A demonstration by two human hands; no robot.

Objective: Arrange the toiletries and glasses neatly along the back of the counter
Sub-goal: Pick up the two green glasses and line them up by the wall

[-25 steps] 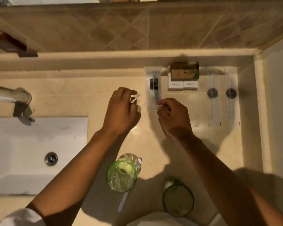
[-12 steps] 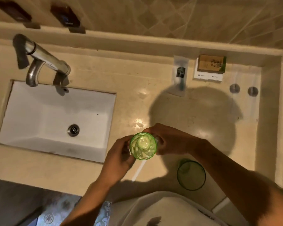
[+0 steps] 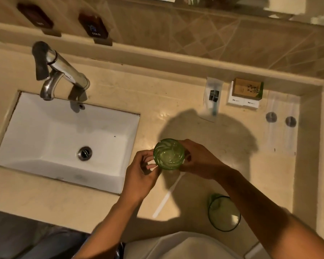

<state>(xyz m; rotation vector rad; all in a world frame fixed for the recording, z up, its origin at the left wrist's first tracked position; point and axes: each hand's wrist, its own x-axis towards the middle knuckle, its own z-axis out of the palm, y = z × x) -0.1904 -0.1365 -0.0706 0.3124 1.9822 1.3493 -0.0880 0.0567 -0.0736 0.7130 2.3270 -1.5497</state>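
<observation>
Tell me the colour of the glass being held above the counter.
Translucent green, with a swirl pattern visible inside the glass; the head view shows it from directly above.

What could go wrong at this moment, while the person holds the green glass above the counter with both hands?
1. The green glass is gripped between the right hand and the left hand, with hard counter beneath; a slip might break it.
2. A white stick lies just under the glass; setting the glass on it may leave it unsteady.
3. The second glass stands near the front edge beside the right forearm, which could knock it off.
</observation>
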